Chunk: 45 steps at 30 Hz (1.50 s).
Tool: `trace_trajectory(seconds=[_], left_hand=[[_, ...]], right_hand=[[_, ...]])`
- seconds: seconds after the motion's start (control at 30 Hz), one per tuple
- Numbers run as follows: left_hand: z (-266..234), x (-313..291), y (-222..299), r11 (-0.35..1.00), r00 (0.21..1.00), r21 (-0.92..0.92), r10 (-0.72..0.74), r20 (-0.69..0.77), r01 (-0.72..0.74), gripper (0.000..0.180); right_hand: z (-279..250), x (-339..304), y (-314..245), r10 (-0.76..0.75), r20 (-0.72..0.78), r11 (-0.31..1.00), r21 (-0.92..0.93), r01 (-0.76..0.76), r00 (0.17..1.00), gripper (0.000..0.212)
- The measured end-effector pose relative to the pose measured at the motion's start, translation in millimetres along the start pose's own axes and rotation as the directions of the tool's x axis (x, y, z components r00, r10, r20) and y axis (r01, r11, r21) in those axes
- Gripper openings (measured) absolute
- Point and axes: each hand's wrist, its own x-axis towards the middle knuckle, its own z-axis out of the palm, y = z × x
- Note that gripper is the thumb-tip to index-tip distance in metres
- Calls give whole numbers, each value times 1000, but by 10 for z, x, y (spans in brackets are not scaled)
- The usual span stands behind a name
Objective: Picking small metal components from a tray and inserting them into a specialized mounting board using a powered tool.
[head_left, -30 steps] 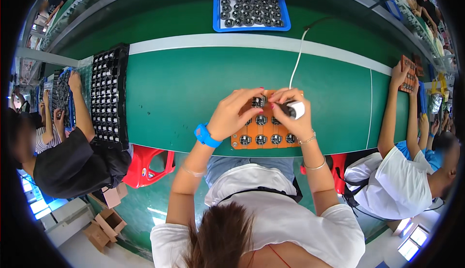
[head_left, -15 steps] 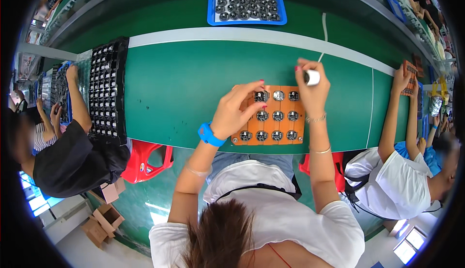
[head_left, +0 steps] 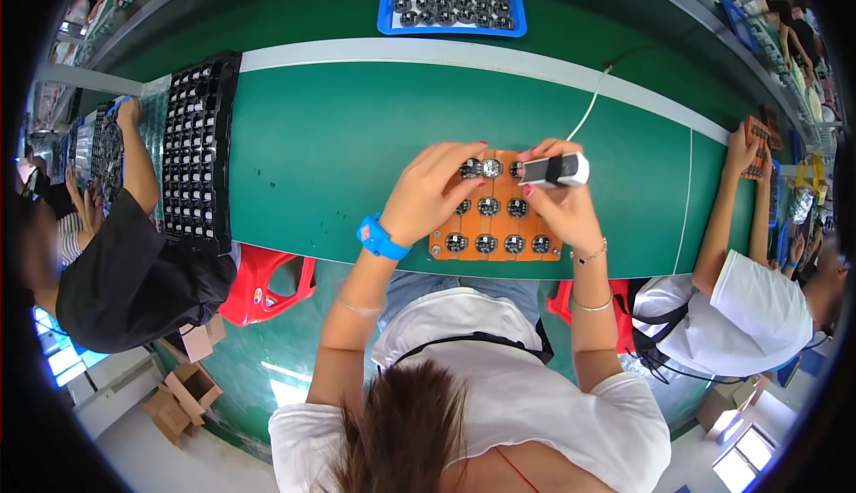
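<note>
An orange fixture board [head_left: 470, 220] lies on the green mat, with rows of round black circuit parts [head_left: 488, 207] in its pockets. My left hand [head_left: 434, 192] reaches over its upper left corner, thumb and forefinger closed around a round black part [head_left: 471, 168]. Beside that part sits a round part with a silvery face [head_left: 491, 168]. My right hand [head_left: 567, 212] grips a white block-shaped handheld device [head_left: 560, 170] with a black band, over the board's upper right corner. Its inner end is close to the top row, and whether it touches a part cannot be made out.
A blue tray [head_left: 381, 12] of similar round parts stands beyond the bench's pale edge. Black trays with white pieces [head_left: 191, 154] are stacked at the left. A white cable [head_left: 590, 110] runs over the far edge. People work on both sides, one holding an orange board [head_left: 754, 147].
My right hand has moved left and toward me, and the white device now lies sideways over the board. My left hand has shifted slightly left. The view has moved a little.
</note>
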Motion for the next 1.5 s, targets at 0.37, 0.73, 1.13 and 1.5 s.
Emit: trace_trajectory(seconds=[0.37,0.73,1.13,1.5], left_hand=[[15,-47,227,994,997,-85,70,42,-66,46],[-6,-48,62,980,994,201,-29,108,6,42],[220,112,-70,969,979,218,75,189,-116,40],[138,156,264,996,977,-29,92,194,-88,48]], right_hand=[[111,-128,-111,-121,30,884,-451,122,992,39],[35,-214,-42,-155,-291,987,-85,136,944,37],[-104,-209,-100,-130,-209,914,-405,35,969,35],[-8,-196,-126,-187,-91,852,-512,115,978,39]])
